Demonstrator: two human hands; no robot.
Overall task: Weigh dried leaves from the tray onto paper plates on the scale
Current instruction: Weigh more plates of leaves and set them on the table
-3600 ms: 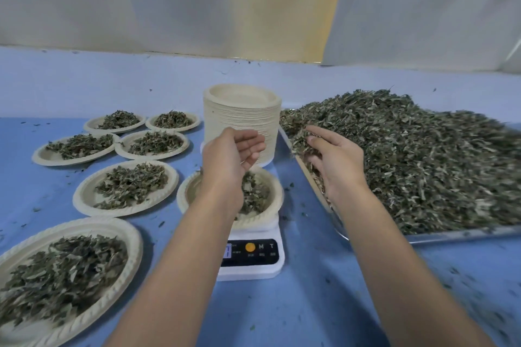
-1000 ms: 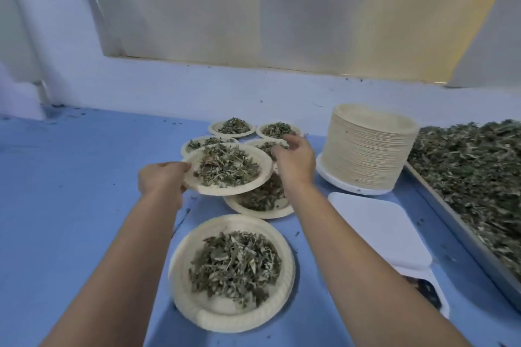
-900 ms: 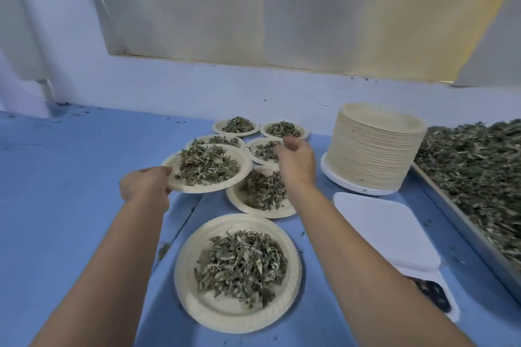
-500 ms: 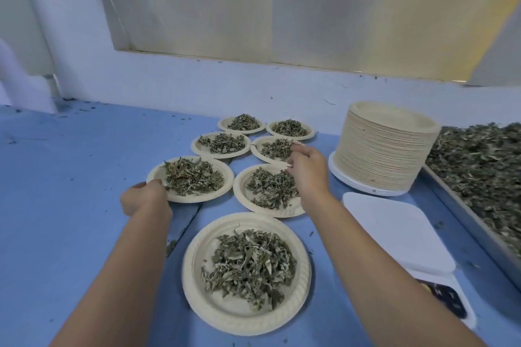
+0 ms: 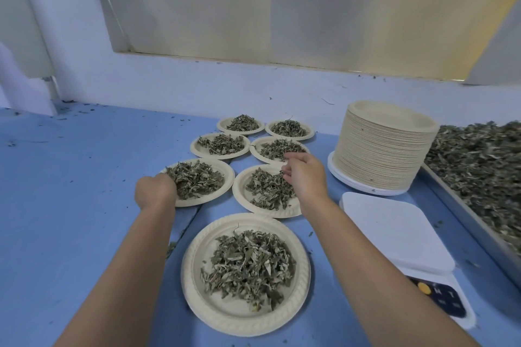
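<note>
Leaves (image 5: 248, 262) on paper plates (image 5: 191, 270), centre frame.
Left hand (image 5: 155, 192) grips one plate (image 5: 228, 182) by its rim; right hand (image 5: 306, 177) curls over its neighbour (image 5: 239, 194), hold unclear.

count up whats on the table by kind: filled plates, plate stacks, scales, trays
plates with leaves: 7
stack of empty plates: 1
scale: 1
tray of loose leaves: 1
total: 10
</note>
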